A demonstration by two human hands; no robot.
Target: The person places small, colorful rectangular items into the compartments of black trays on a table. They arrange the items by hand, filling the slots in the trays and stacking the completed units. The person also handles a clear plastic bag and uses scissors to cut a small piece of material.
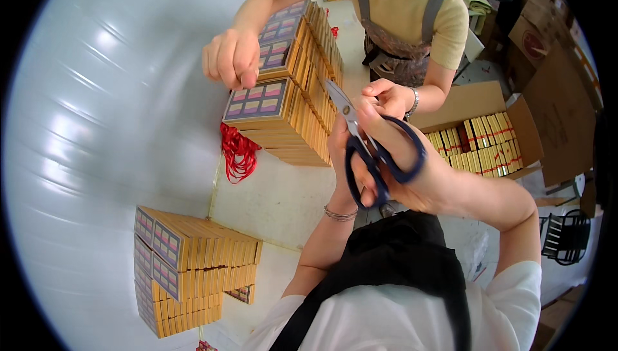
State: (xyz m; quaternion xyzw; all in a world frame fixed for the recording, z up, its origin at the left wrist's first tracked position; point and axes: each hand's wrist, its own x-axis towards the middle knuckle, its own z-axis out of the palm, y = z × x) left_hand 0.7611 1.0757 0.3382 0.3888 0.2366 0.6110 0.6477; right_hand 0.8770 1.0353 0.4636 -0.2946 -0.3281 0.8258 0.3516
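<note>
My right hand holds a pair of scissors with dark blue handles, fingers through the loops and the blades pointing up at a tall bundle of flat gold boxes on the white table. My left hand, a thin bracelet on its wrist, is raised beside the bundle. The scissors and my right hand largely hide it, so its grip is unclear. Across the table a person in a yellow shirt rests one hand on the bundle's top and keeps the other hand close to the scissor blades. Red cords hang under the bundle.
A second stack of gold boxes lies at the table's near left. An open cardboard carton with more gold boxes stands at the right. A pale shiny sheet covers the left. Cartons and a black chair stand at the right.
</note>
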